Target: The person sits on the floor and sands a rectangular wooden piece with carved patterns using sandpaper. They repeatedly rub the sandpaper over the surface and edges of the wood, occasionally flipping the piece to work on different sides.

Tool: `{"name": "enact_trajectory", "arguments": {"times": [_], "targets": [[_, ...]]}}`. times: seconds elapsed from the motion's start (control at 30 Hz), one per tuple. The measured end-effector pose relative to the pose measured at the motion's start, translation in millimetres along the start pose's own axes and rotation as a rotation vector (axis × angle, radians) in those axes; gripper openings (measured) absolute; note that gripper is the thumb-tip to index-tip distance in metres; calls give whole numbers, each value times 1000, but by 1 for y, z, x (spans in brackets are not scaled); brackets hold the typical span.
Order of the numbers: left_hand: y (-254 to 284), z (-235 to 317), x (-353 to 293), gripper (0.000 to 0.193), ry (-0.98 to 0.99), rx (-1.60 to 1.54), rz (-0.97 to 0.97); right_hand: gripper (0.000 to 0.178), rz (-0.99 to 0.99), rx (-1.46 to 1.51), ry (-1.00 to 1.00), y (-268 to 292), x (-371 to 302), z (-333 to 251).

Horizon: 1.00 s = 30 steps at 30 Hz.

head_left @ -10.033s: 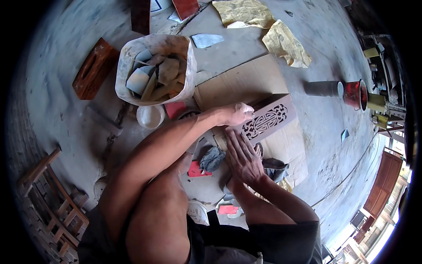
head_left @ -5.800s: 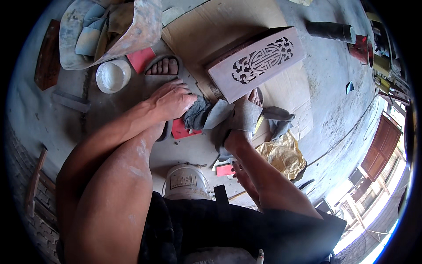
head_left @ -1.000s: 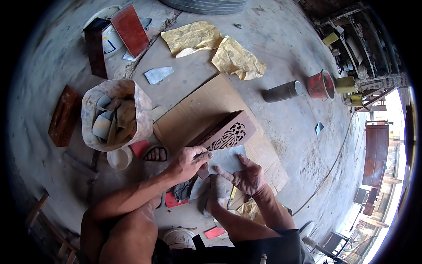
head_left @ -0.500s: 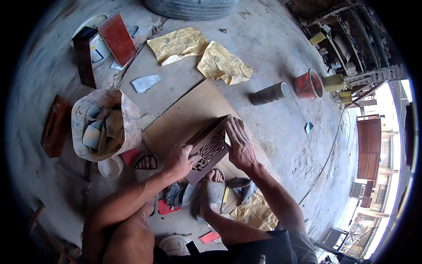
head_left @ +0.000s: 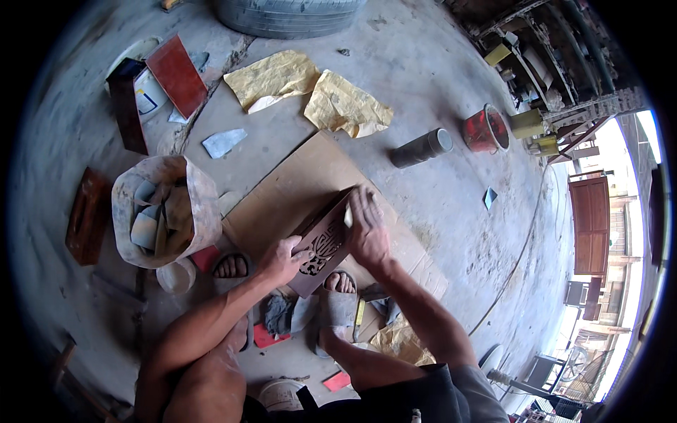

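A dark brown wooden box (head_left: pixel 308 281) with a fretwork pattern cut through its face stands tilted between my hands, just above my feet. My left hand (head_left: pixel 282 261) grips its near left side, the thumb on the carved face. My right hand (head_left: pixel 368 229) lies over the far right end, fingers together. A small pale yellow piece (head_left: pixel 348 216) shows under that palm; most of it is hidden, so its kind is unclear. Beneath the box, a flat cardboard sheet (head_left: pixel 282 176) covers part of the concrete floor.
Left stands a whitish tub (head_left: pixel 204 211) of scraps, beside a reddish-brown wooden piece (head_left: pixel 88 218). Red-brown boards (head_left: pixel 178 74) lean on a bucket. Crumpled yellow sheets (head_left: pixel 275 77) lie ahead near a tyre (head_left: pixel 289 17). A grey cylinder (head_left: pixel 421 149) and red bucket (head_left: pixel 485 130) are at right.
My right hand has slid a little down and left along the box's end, while my left hand keeps its hold. The whole view has shifted slightly.
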<state>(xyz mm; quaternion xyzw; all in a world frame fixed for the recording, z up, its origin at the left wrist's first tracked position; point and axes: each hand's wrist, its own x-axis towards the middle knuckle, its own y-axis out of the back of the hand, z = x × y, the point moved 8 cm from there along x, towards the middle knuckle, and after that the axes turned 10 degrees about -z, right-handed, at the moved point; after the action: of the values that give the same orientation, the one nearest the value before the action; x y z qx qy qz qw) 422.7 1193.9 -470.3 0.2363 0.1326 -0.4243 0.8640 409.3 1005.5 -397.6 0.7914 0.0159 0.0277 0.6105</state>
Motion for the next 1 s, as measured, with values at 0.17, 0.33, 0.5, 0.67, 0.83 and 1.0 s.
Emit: {"name": "enact_trajectory", "arguments": {"times": [0.17, 0.33, 0.5, 0.67, 0.83, 1.0], "targets": [[3, 9, -2, 58, 36, -3, -48, 65, -72, 74, 75, -5, -9, -14], [0, -5, -1, 57, 26, 51, 45, 62, -69, 162, -95, 3, 2, 15], [2, 0, -3, 55, 18, -27, 22, 52, -15, 119, -145, 3, -25, 18], [2, 1, -1, 61, 29, 10, 29, 58, 4, 101, 20, 4, 12, 20], [3, -7, -4, 68, 78, -9, -5, 69, -66, 84, 292, -18, -21, -22], [-1, -6, -1, 64, 62, -19, -9, 76, -7, 42, 98, -5, 0, -1]]}}
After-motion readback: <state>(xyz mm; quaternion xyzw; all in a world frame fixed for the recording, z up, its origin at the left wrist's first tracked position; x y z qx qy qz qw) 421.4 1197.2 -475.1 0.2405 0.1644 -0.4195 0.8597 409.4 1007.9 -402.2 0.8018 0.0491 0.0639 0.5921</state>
